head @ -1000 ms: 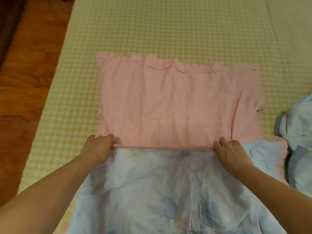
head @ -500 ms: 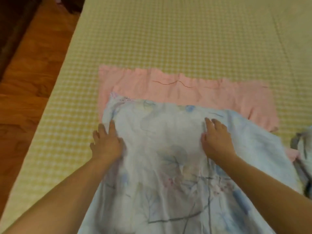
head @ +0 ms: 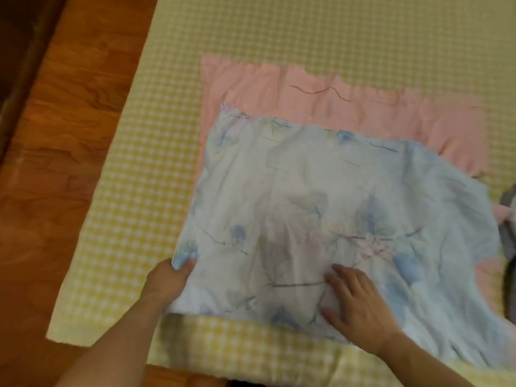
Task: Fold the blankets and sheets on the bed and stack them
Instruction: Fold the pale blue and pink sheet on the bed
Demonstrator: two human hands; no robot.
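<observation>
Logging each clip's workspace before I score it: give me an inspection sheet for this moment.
Surface: bed covered in yellow checked cloth.
Job's things: floral blue sheet folded over its pink underside, a pink strip showing along the far edge.
Clutter: bunched grey-blue fabric at the right edge, partly out of frame.
Grips: left hand pinches the sheet's near left corner; right hand rests on it, fingers spread.
Cables: nothing seen.
Surroundings: wooden floor on the left.

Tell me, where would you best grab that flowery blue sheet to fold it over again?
Probably at the near corners of the flowery blue sheet, coming from the near edge. The left hand already pinches the near-left corner, which lies free on the checked mattress. The right hand rests flat on the sheet.
</observation>
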